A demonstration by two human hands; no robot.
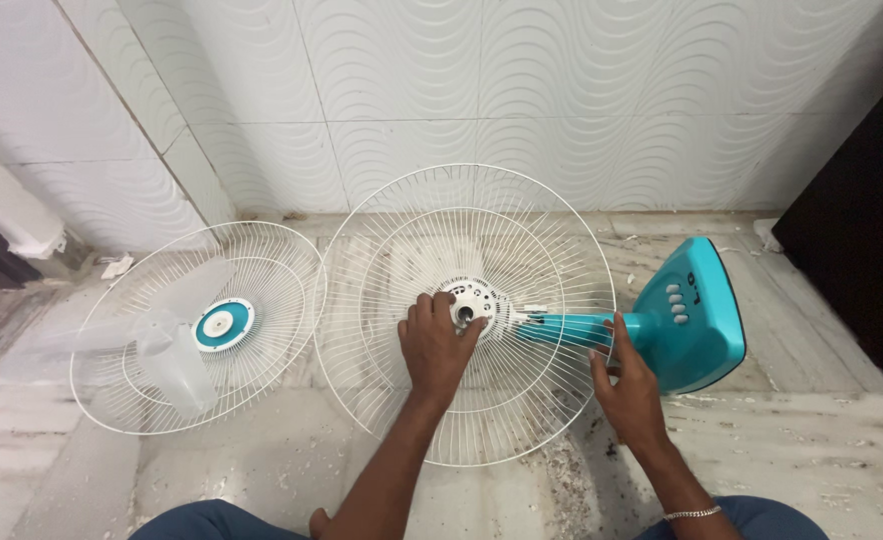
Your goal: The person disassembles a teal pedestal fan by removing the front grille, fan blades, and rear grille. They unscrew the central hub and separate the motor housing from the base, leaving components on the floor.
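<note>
Two hands: left (435,345) presses rear guard (382,300) hub, grip loose; right (627,385) grips teal stem (572,328).

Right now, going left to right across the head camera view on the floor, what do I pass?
Clear fan blade → front grille with the teal centre cap → left hand at the hub of the rear grille → teal stem → right hand → teal fan base → dark cabinet.

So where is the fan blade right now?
In the head view the translucent fan blade lies at the left on the front grille, on the floor beside the rear grille that the left hand touches.
</note>
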